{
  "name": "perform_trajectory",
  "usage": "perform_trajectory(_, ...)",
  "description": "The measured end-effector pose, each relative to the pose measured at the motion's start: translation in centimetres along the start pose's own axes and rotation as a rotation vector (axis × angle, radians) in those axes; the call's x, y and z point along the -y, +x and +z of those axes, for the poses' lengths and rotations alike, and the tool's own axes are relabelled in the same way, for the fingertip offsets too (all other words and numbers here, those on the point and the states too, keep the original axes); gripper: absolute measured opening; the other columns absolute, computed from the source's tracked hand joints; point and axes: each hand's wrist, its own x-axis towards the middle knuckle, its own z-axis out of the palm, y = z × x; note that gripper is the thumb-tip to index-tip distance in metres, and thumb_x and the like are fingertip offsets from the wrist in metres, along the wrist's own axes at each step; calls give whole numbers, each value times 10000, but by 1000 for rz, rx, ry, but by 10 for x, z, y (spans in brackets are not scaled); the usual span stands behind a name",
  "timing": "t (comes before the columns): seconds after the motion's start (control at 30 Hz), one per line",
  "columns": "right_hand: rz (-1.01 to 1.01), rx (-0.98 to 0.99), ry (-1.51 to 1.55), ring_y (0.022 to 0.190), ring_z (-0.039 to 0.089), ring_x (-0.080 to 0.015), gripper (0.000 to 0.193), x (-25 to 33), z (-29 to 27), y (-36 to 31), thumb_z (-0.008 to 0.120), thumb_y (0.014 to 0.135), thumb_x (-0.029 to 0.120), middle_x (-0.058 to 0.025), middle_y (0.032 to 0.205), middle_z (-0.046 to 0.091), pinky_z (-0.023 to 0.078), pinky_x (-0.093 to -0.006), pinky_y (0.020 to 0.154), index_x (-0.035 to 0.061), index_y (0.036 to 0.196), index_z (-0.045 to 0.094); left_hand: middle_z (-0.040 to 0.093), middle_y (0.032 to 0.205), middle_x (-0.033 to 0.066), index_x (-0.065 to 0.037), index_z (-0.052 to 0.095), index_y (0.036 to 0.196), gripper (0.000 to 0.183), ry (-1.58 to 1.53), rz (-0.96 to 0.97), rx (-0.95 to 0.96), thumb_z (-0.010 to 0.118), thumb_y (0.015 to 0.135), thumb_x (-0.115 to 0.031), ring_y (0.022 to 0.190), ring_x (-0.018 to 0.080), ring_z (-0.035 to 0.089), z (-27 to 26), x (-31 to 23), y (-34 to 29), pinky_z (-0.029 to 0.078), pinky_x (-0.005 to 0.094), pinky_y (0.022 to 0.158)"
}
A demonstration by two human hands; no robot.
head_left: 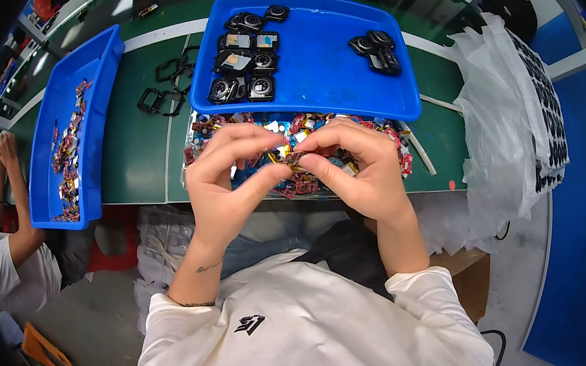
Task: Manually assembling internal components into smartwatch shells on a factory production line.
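Observation:
Both of my hands are raised over a pile of small circuit boards, which are mostly red with yellow and white bits. Between thumb and forefinger my right hand pinches a small dark circuit board. Close to the board's other side is my left hand, its fingers curved and its thumb apart from the forefinger. I see nothing gripped in it. Just behind the pile stands a blue tray. It carries black square-framed housings with round parts in rows at its left, and a smaller cluster at its right.
On the left, a second blue tray holds more small boards. Black empty frames lie on the green table between the trays. White plastic sheeting with rows of black parts is at the right. Another person's arm is at far left.

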Motion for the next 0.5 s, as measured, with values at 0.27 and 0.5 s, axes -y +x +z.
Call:
perform_trajectory(0.27,141,-53,204,698,624,-102,134,1,-5,-6,688,719,-27,-64,810,665,495,-223,617,-14,844,642,662,831,89,22,604,820,135,-226,-301,1,713,740,13,759,96,608,-4,0,-7,441,194,650)
perform_trajectory(0.5,94,-112,170,604,580,-110,56,-7,-4,-5,701,747,12,-62,697,643,440,-219,533,-3,786,664,660,819,69,-14,541,820,167,-67,-166,144,683,738,16,728,83,595,-1,-1,-15,436,201,635)
